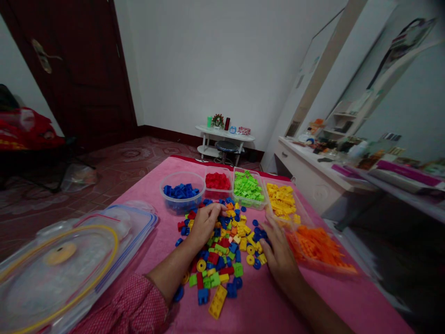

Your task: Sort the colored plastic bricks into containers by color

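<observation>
A heap of mixed toy bricks (225, 250) in blue, red, yellow, green and orange lies on a pink cloth (264, 306). My left hand (205, 222) rests on the heap's far left part, fingers curled over bricks near the blue-brick bowl (181, 192). Whether it grips one is hidden. My right hand (280, 253) lies at the heap's right edge, fingers stretched toward the bricks, beside the orange-brick container (318, 250). Behind the heap stand containers of red bricks (218, 182), green bricks (247, 188) and yellow bricks (283, 202).
Several clear plastic lids (69, 264) are stacked at the left on the cloth. A cluttered white dresser (313, 176) stands at the right, close to the cloth's edge. A small white table (224, 139) and a dark door (79, 69) are farther back.
</observation>
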The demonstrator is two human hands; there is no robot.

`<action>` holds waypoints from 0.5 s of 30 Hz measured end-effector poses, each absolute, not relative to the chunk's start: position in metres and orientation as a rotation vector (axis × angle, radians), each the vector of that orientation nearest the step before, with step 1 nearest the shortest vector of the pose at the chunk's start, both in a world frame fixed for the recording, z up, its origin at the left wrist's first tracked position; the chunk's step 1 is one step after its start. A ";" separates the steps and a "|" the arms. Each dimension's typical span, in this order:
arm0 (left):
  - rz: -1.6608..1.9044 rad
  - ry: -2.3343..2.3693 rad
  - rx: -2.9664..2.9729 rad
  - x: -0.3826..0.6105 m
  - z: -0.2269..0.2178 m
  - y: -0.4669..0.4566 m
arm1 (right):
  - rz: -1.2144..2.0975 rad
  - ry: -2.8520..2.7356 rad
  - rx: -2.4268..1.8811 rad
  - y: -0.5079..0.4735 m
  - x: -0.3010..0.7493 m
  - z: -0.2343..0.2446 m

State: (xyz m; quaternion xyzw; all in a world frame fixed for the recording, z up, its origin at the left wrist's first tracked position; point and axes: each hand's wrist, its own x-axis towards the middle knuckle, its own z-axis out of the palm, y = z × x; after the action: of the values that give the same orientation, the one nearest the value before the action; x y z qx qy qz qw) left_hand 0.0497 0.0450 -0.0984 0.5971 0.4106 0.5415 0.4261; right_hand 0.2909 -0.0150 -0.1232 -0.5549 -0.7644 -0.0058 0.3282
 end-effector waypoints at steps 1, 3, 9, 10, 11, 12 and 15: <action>1.355 1.026 1.498 0.050 -0.099 0.045 | 0.039 -1.944 -1.487 -0.009 0.290 -0.125; 1.356 1.029 1.502 0.050 -0.100 0.046 | 0.182 -1.850 -1.535 0.002 0.288 -0.127; 1.354 1.020 1.528 0.050 -0.102 0.047 | 0.808 -1.432 -1.412 0.003 0.256 -0.120; 1.352 1.016 1.538 0.049 -0.101 0.047 | 0.896 -1.328 -1.349 0.000 0.246 -0.117; 1.353 1.016 1.545 0.049 -0.100 0.046 | 0.965 -1.243 -1.290 -0.002 0.236 -0.115; 1.353 1.019 1.547 0.049 -0.100 0.046 | 1.013 -1.180 -1.237 -0.003 0.226 -0.112; 1.364 1.029 1.542 0.049 -0.098 0.045 | 1.073 -1.113 -1.117 -0.003 0.197 -0.100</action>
State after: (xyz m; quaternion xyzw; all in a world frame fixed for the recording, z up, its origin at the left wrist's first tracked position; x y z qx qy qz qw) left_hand 0.0489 0.0448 -0.0981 0.6117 0.4082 0.5412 0.4077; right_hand 0.1973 -0.0030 -0.1004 -0.4775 -0.4757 0.4589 0.5788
